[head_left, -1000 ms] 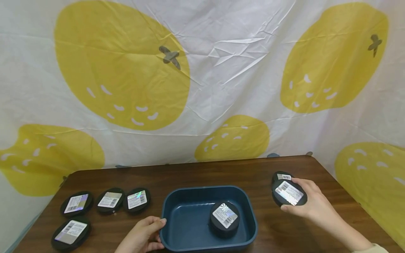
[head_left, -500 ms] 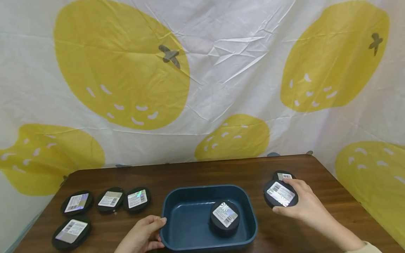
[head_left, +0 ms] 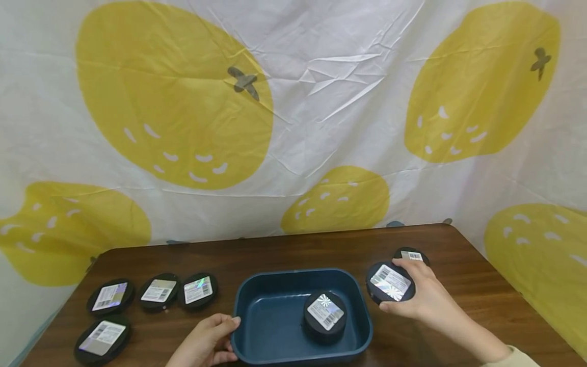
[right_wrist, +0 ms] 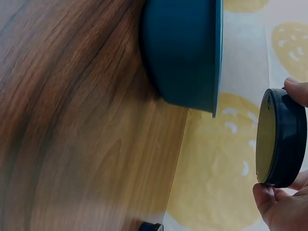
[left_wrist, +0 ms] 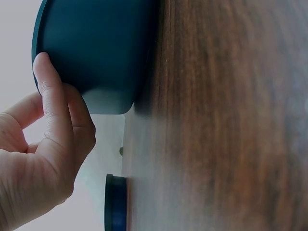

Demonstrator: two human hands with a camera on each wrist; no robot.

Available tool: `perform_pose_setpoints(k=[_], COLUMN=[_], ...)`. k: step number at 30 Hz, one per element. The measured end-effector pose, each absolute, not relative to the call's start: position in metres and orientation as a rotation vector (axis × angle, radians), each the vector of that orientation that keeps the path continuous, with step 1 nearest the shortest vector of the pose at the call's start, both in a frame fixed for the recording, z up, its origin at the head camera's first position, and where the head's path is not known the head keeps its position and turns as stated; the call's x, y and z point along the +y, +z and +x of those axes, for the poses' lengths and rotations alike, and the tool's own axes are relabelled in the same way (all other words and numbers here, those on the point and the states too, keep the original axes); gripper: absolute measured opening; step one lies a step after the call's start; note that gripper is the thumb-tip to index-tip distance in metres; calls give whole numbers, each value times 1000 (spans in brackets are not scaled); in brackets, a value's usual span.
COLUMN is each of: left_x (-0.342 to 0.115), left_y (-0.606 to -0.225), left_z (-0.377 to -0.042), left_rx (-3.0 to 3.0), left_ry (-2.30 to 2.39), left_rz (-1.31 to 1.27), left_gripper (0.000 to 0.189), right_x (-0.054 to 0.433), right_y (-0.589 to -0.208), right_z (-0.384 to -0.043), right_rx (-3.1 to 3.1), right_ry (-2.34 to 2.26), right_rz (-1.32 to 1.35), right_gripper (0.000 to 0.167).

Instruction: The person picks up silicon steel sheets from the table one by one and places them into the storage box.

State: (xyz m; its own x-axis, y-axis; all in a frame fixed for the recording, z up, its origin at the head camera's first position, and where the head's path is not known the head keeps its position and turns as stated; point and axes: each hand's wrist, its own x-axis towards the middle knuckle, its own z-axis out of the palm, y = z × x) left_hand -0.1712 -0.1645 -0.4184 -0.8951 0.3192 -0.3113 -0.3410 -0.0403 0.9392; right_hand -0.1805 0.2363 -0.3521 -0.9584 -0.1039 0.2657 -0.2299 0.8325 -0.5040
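My right hand (head_left: 422,290) grips a flat round black container (head_left: 391,283) by its edge, thumb and fingers on opposite sides. It is held above the table just right of the dark blue rectangular bin (head_left: 268,273), its silver barcode label facing up. In the right wrist view, the held container's (right_wrist: 290,139) other face looks yellowish. At the bin's left side, my left hand (head_left: 206,339) pinches the rim between thumb and fingers, as the left wrist view also shows. Inside the bin, toward the right, lies another labelled round black container (head_left: 324,317).
Several similar black containers (head_left: 157,291) lie label up on the table's left side. One more container (head_left: 411,255) sits at the back right, partly hidden by my right hand. The brown wooden table (head_left: 284,252) ends against a white cloth with yellow fruit shapes (head_left: 183,97).
My right hand has moved left with the held container, away from the one at the back right and nearer the bin. The left hand stays on the rim.
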Motion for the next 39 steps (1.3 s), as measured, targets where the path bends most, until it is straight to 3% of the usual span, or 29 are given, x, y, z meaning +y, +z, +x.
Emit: perform_pose_setpoints(k=[39], left_x=[-166], left_y=[-419], left_z=[-172], left_rx=[1775], left_ry=[1968], left_rz=[-45], left_gripper=[20], right_x=[183], right_y=[-360], right_z=[-183], right_rx=[-2818], right_ry=[999], right_rz=[317], right_gripper=[87])
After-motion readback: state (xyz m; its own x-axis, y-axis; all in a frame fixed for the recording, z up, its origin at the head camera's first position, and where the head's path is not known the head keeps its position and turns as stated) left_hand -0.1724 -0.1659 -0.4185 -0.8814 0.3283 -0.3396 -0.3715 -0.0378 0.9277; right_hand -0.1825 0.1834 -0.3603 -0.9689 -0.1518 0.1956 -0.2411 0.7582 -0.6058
